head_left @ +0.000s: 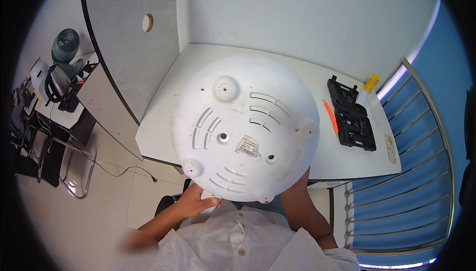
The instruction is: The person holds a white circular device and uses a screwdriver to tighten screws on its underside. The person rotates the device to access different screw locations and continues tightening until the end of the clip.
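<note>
Far left: dark grey-green plastic fan (66, 46) by a steel kettle (61, 80). Left hand (194, 203) grasps near rim of the big round white plastic base (235, 117), slotted underside facing camera, before the white desk (157, 128). Right hand (300, 185) mostly hidden behind base, can't tell grip. Orange stick-shaped tool (330, 117) beside open black plastic case (353, 117).

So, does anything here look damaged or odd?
The label on the round white appliance looks ragged along one edge, as if worn or partly torn. Also, a black plug lies loose on the floor, connected to nothing. I see no spill.
</note>
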Motion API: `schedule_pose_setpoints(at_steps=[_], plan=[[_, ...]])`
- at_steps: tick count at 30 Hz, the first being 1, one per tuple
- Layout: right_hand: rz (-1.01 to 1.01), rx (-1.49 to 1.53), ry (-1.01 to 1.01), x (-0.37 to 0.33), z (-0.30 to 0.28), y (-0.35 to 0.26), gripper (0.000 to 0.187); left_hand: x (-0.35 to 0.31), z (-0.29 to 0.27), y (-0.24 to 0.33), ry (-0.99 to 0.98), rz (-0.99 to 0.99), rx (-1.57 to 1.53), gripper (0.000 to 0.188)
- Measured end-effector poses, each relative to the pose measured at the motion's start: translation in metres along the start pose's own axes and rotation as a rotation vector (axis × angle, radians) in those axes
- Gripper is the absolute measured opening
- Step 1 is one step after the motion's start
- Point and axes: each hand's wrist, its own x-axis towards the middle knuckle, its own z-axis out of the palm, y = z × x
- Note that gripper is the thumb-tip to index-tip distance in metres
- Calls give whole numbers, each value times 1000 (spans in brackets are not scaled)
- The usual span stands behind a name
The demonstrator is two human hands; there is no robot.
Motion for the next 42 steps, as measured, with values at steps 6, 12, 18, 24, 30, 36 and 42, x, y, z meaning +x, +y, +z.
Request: schedule_pose_setpoints(at_steps=[6,12,18,24,30,36,42], plan=[[-35,13,242,-6,-5,-5,50,19,-28,49,220,130,184,121],[-51,50,62,-1,-17,-9,50,58,-45,118,422,282,262,119],[-51,-9,152,4,-18,-10,52,87,-37,140,320,283,286,129],[32,27,244,8,-36,-10,54,100,-40,131,314,303,216,123],[60,56,298,23,-36,-5,52,114,-48,126,362,263,196,122],[88,11,347,30,-40,-6,49,125,-52,119,379,295,167,122],[90,-17,209,33,-47,-13,45,132,-54,122,428,307,140,122]])
